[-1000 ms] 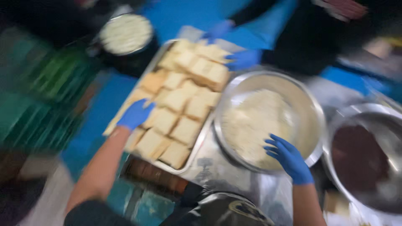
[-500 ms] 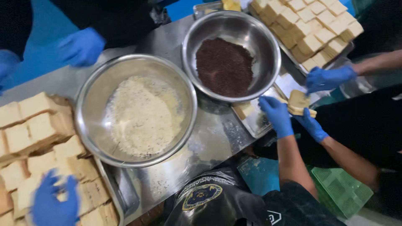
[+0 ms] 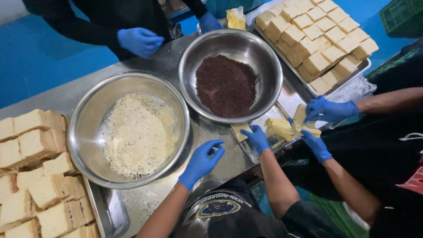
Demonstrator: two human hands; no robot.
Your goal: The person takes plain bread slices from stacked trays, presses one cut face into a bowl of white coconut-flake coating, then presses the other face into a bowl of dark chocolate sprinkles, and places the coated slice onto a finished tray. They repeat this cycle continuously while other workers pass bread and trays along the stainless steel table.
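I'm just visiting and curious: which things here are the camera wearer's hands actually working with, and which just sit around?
In hand:
right hand at a bread slice in the small metal tray
left hand beside the bowl of pale shreds

Lying about:
bowl of dark sprinkles
tray of bread slices
stacked bread
yellow bag

The person's left hand (image 3: 202, 161), in a blue glove, hovers open over the steel table (image 3: 57, 99), beside the rim of the round steel bowl of pale grated shreds (image 3: 128, 129). Their gloved right hand (image 3: 257, 137) touches a beige bread slice (image 3: 240, 130) at the edge of a shallow steel tray (image 3: 260, 152). Behind it sits a round steel bowl of dark brown sprinkles (image 3: 229, 75). 2 other gloved hands (image 3: 329, 109) hold yellow bread just right of it.
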